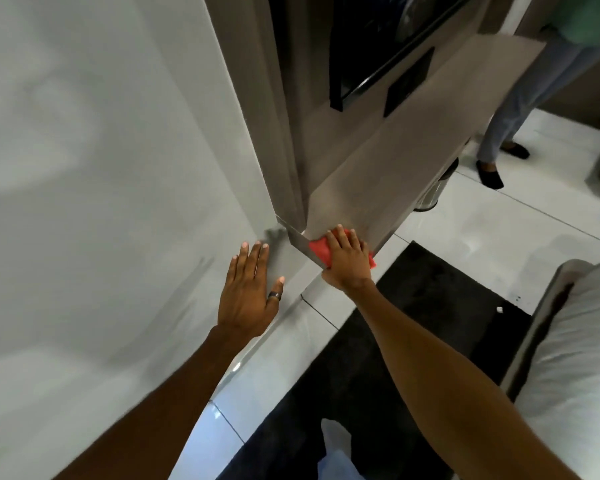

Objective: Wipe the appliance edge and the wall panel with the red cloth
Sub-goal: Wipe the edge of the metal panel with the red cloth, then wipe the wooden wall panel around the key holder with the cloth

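Presently, right hand (347, 255) pressing the red cloth (318, 250) flat against the lower corner of the appliance edge (347, 206), fingers (340, 233) spread over it, left hand (249, 289) lying open-palmed on the white wall panel (101, 168), grasping nothing, black mat (413, 306) lying on the floor below.

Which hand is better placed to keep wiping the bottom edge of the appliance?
Right. The right hand already presses the red cloth on the grey metal appliance's lower edge; the left hand is empty, flat against the white wall panel.
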